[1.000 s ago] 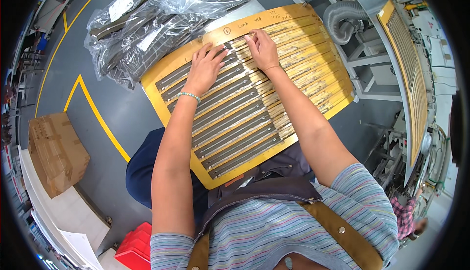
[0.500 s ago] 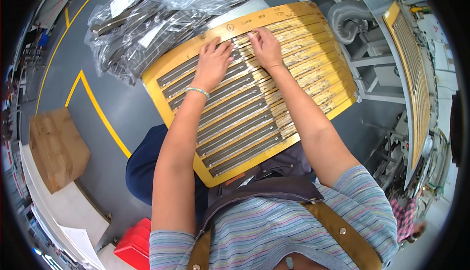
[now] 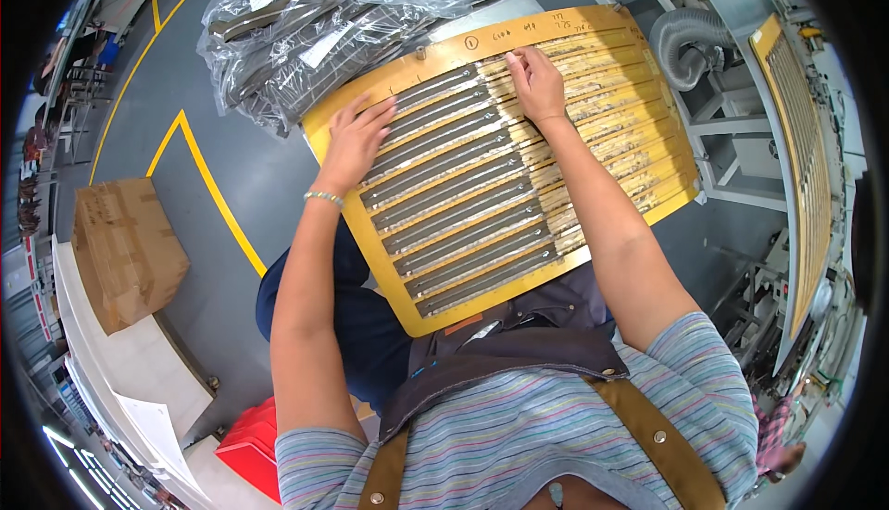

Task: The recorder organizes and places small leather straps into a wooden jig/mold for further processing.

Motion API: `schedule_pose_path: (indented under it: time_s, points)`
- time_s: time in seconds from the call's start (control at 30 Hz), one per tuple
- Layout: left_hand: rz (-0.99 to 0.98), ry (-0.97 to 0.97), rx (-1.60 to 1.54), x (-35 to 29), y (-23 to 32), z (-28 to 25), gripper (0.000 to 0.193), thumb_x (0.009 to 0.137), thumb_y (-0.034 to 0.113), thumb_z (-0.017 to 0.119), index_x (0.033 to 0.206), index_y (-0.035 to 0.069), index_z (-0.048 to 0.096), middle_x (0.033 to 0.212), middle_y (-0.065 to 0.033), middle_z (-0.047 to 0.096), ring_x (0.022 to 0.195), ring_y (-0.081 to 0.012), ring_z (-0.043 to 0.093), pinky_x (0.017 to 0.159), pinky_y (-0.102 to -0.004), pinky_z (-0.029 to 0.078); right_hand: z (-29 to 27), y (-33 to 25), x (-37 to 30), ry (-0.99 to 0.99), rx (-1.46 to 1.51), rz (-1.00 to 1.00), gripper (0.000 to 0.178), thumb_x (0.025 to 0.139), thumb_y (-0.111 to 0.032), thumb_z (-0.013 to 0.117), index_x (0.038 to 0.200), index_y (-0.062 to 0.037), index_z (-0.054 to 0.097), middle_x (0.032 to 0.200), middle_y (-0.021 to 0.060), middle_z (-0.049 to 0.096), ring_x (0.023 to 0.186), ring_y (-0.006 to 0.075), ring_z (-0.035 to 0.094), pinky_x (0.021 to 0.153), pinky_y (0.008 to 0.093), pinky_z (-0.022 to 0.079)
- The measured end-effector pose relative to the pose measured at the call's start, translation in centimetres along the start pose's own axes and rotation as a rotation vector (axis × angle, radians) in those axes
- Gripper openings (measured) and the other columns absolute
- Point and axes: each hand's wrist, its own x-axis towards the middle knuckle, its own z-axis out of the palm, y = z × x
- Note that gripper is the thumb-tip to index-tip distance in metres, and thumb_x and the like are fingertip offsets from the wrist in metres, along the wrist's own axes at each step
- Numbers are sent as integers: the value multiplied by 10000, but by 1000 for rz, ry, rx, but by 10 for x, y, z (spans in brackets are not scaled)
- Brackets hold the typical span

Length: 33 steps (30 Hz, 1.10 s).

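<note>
A yellow slotted board (image 3: 394,280) rests across my lap. Dark grey strips that look like zippers (image 3: 444,172), with small silvery pieces at their right ends, lie in rows on its left half. The right half shows whitish, worn-looking rows (image 3: 611,121). My left hand (image 3: 356,140) lies at the board's upper left, fingers spread over the left end of the topmost strip. Near the far edge, just right of that strip's other end, my right hand (image 3: 540,84) is closed with thumb and fingers together. Whatever it pinches, if anything, is too small to make out.
Clear plastic bags of dark material (image 3: 324,33) lie beyond the board. A cardboard box (image 3: 130,251) and red bin (image 3: 250,450) are at left. Another slotted board (image 3: 787,158) leans at right, near a white frame (image 3: 732,126) and flexible silver duct (image 3: 681,47).
My left hand has slid left along the top strip, from near its right end to its left end. My right hand stays by the board's far edge. The whole view has shifted slightly.
</note>
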Motion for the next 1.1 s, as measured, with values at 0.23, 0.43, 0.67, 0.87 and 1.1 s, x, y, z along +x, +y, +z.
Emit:
schedule_pose_path:
  time_s: [0.23,0.43,0.67,0.87,1.1]
  points:
    - [-195,67,168,-79,-12,-27,395,1005,143,575,1397,128,627,1537,36,532,1431,-312,409,1167,-445,287,2,0,1,-4,-10,-22,278,989,-340,636,1000,-68,693,848,109,661,751,323,640,684,410,525]
    - [-519,358,142,-100,23,11,468,1013,205,588,1446,39,531,1563,-156,451,1445,-379,369,1166,-491,304,-39,29,11,-205,235,226,372,952,-353,663,1115,-20,699,1003,141,737,916,316,696,820,421,534]
    - [-1011,448,-368,-127,82,47,504,1089,362,458,1383,-40,532,1290,-277,635,1175,-443,607,1001,-475,468,-156,-30,-88,-517,-613,235,640,864,-336,747,1384,-14,559,1265,231,618,1158,382,626,954,444,531]
    - [-1091,342,-272,-117,92,34,489,1085,415,445,1185,-34,609,1021,-283,712,959,-494,666,826,-539,503,-148,-5,-140,-366,-519,152,613,756,-18,665,1353,-2,528,1238,231,555,1076,428,614,891,500,533]
    - [-1086,368,-306,-121,86,39,519,1083,449,442,1098,-34,632,936,-271,717,902,-484,677,782,-532,511,-163,22,-91,-586,-32,462,401,831,-88,610,1221,3,610,865,131,643,839,307,672,812,406,557]
